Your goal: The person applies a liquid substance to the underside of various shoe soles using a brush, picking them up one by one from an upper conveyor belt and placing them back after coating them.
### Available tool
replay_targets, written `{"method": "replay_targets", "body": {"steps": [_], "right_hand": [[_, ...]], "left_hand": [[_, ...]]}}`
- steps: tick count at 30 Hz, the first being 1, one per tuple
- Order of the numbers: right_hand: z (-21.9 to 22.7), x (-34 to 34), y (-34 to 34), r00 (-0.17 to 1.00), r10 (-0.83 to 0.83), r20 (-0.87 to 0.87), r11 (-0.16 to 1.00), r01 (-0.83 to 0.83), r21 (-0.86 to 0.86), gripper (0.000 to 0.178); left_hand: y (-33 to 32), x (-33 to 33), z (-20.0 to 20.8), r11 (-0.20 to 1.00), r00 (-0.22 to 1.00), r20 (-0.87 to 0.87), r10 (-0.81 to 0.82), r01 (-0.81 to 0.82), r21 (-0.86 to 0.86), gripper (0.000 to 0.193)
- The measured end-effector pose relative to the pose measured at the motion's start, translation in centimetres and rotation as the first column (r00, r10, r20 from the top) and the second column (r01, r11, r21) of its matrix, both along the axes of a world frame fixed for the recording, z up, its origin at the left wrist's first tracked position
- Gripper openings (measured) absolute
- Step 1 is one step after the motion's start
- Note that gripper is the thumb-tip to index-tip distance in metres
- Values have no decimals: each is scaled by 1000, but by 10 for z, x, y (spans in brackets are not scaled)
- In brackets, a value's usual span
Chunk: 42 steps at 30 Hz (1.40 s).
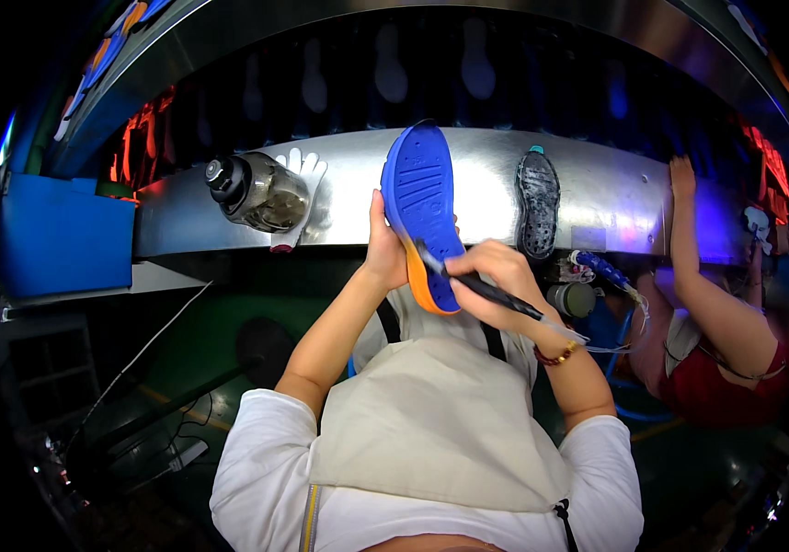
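Left hand clasping, right hand curled, elbows bent

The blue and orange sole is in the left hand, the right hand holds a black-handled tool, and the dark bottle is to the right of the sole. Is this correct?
Not quite: the head view shows the dark bottle to the left of the blue and orange sole. The left hand does hold the sole, and the right hand the black-handled tool.

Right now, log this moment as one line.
left hand: holds blue-orange shoe sole | right hand: holds black brush-like tool at sole | metal bench: black-lidded clear bottle, white glove, black sole-shaped piece
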State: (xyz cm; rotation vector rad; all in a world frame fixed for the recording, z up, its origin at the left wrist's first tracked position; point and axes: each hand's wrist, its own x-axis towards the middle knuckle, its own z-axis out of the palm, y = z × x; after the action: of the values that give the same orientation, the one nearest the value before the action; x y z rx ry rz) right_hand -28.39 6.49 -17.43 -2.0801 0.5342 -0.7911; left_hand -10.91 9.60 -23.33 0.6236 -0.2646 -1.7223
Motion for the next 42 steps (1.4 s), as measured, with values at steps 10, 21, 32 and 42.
{"method": "replay_targets", "body": {"steps": [10,21,32,42], "right_hand": [[34,-9,-35,925,-259,280,873,100,478,17],[41,-16,-30,955,-132,267,772,-70,632,18],[32,-22,-26,976,3,218,880,-106,463,20],[28,-19,-24,965,-57,257,904,-60,424,18]], "left_hand": [[10,-30,27,970,950,-200,-241,227,-90,95],[9,-25,42,961,972,-67,-223,208,-181,86],[-2,-37,65,991,989,63,134,-133,-16,94],[-9,-36,67,977,975,61,214,-212,-29,95]]}}
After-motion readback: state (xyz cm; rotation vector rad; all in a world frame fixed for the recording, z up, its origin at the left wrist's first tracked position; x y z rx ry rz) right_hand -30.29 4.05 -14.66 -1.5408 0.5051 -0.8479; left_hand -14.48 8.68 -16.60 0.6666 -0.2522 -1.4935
